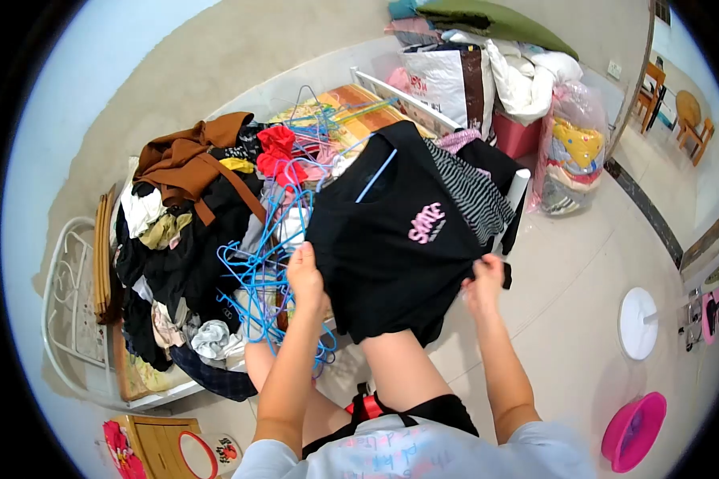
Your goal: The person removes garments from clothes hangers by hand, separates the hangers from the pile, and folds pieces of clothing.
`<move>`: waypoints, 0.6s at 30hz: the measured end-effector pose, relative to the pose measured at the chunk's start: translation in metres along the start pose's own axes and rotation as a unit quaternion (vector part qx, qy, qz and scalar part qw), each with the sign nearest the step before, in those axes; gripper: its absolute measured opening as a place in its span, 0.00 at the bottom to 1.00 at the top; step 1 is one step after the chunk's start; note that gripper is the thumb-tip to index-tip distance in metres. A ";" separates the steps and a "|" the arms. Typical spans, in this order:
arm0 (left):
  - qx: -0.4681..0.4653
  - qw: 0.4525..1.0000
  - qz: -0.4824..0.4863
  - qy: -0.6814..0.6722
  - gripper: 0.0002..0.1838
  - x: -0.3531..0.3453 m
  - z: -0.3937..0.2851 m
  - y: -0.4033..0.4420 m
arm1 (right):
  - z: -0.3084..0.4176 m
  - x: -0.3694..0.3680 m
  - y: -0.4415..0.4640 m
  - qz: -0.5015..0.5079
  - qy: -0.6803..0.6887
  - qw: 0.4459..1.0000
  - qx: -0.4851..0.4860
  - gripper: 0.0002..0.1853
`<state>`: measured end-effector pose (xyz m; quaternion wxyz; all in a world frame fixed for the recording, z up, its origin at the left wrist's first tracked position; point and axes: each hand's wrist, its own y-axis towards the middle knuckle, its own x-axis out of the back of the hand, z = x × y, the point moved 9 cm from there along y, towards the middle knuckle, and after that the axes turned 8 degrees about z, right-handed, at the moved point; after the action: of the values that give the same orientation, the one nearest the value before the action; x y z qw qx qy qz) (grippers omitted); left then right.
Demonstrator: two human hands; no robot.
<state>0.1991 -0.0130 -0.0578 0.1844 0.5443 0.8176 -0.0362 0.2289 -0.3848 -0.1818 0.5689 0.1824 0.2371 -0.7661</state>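
A black T-shirt (375, 267) with pink lettering and a black-and-grey striped sleeve spreads out in front of me, above my knees. Inside its neck opening shows part of a light blue hanger (377, 176). My left hand (305, 279) is closed on the shirt's left edge, thumb up. On the opposite side, my right hand (482, 286) pinches the cloth near the striped sleeve. Just left of the shirt lies a tangle of blue hangers (256, 279), some of them close to my left forearm.
A heap of clothes (184, 255) covers the left of the bed, with a brown garment (188, 172) on top. Stuffed bags (571, 152) stand beyond the bed's white rail (407, 100). On the floor at right are a pink basin (633, 431) and a white round base (638, 323).
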 end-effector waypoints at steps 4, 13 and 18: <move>0.090 0.994 -0.025 -0.053 0.15 -0.043 0.049 0.026 | 0.167 -0.046 0.009 -0.015 0.036 0.961 0.274 0.09; 0.151 0.965 -0.016 -0.213 0.16 -0.118 0.150 0.161 | 0.188 -0.146 0.128 0.130 -0.148 0.912 0.359 0.07; 0.216 0.959 -0.057 -0.176 0.15 -0.077 0.177 0.140 | 0.050 -0.136 0.119 0.187 -0.352 0.881 0.256 0.14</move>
<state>0.3982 -0.0692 -0.1762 0.2011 0.5090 0.7743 -0.3178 0.3808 -0.3352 -0.0851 0.6811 0.0811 -0.2215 -0.6932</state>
